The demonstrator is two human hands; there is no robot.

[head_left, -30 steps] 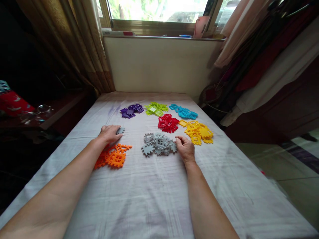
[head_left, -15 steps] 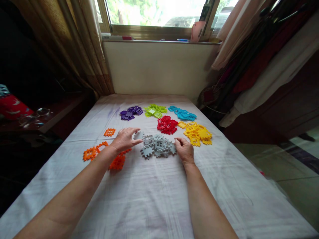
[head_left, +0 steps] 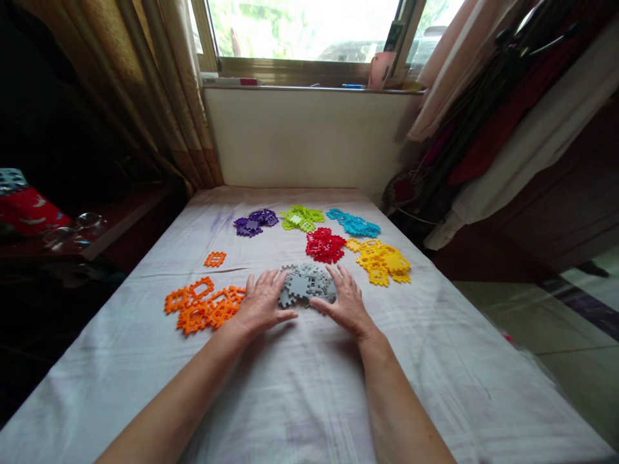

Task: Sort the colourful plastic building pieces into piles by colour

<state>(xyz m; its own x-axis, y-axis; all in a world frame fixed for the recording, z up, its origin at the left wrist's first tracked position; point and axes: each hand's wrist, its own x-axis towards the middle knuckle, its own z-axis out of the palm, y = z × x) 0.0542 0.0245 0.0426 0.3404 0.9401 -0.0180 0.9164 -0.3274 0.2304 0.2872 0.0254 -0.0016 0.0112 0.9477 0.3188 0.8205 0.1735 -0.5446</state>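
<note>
A heap of grey interlocking plastic building pieces (head_left: pixel 304 285) with notched edges lies between my two hands. My left hand (head_left: pixel 264 303) is at the heap's left side, fingers spread and thumb pointing right. On the other side my right hand (head_left: pixel 345 299) has its fingers apart, cupping the right edge. Both hands are open; whether the fingertips press on the outer pieces I cannot tell. Just left of my left hand is a pile of orange pieces (head_left: pixel 203 309), partly covered by that hand. A single orange piece (head_left: pixel 215 259) lies apart behind it.
Farther back lie piles of purple pieces (head_left: pixel 255 222), lime green pieces (head_left: pixel 302 218), blue pieces (head_left: pixel 355 223), red pieces (head_left: pixel 325 245) and yellow pieces (head_left: pixel 382 261). All rest on a white sheet (head_left: pixel 309 399). Glasses (head_left: pixel 77 229) sit on a side table at left; clothes hang at right.
Both hands have come closer together around the grey heap. A grey piece that was by my left hand now appears to lie on the heap. My right hand has opened from a pinch.
</note>
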